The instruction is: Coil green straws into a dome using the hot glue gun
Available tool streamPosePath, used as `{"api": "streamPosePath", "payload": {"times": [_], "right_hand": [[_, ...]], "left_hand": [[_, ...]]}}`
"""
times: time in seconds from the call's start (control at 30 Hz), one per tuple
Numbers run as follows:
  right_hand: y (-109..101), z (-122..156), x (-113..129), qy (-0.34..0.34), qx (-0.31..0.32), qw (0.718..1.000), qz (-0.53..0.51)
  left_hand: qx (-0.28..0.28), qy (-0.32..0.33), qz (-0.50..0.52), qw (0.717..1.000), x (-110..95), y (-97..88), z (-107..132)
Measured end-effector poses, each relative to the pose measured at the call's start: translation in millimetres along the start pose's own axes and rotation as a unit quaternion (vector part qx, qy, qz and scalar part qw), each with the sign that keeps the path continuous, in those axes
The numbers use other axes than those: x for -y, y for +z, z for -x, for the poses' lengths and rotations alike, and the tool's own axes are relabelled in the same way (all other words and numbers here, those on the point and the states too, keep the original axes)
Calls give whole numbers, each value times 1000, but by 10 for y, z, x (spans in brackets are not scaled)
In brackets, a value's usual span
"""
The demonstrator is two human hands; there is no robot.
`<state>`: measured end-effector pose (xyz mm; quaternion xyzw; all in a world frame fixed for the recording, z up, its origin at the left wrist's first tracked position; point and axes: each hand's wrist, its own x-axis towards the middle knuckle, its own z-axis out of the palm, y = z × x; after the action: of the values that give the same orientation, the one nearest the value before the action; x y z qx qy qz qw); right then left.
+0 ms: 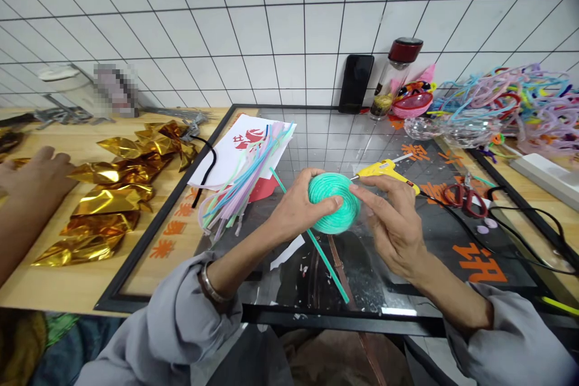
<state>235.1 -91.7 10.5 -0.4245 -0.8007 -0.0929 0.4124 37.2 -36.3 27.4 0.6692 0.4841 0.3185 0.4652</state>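
A round coil of turquoise-green pipe cleaner point(342, 208), wound in a flat spiral, is held above the dark glass sheet. My left hand point(304, 204) grips it from the left, with the thumb pressed across its face near the centre. On the other side, my right hand point(391, 226) has a fingertip against the coil's right edge; its upper fingers are stretched out and apart, while the lower ones curl. Beneath the coil a straight green pipe cleaner point(329, 268) runs diagonally, its middle hidden. Just behind my right fingers lies a yellow hot glue gun point(384, 170).
Pastel pipe cleaners point(251, 175) lie over white paper point(239, 132). Red-handled scissors point(465, 199) and black cables sit right, below a pipe-cleaner heap point(511, 102). A phone point(356, 83) and bottle point(393, 75) stand by the wall. Left, another person's hand point(38, 172) is beside gold foil point(113, 199).
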Motion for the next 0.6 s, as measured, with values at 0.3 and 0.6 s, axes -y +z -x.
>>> {"api": "streamPosePath", "payload": {"times": [0.3, 0.6], "right_hand": [[77, 38, 24, -55, 11, 997, 54], [127, 21, -28, -45, 29, 997, 53]], "left_hand": [[-4, 47, 56, 997, 11, -29, -10], [-48, 43, 86, 994, 94, -11, -54]]}}
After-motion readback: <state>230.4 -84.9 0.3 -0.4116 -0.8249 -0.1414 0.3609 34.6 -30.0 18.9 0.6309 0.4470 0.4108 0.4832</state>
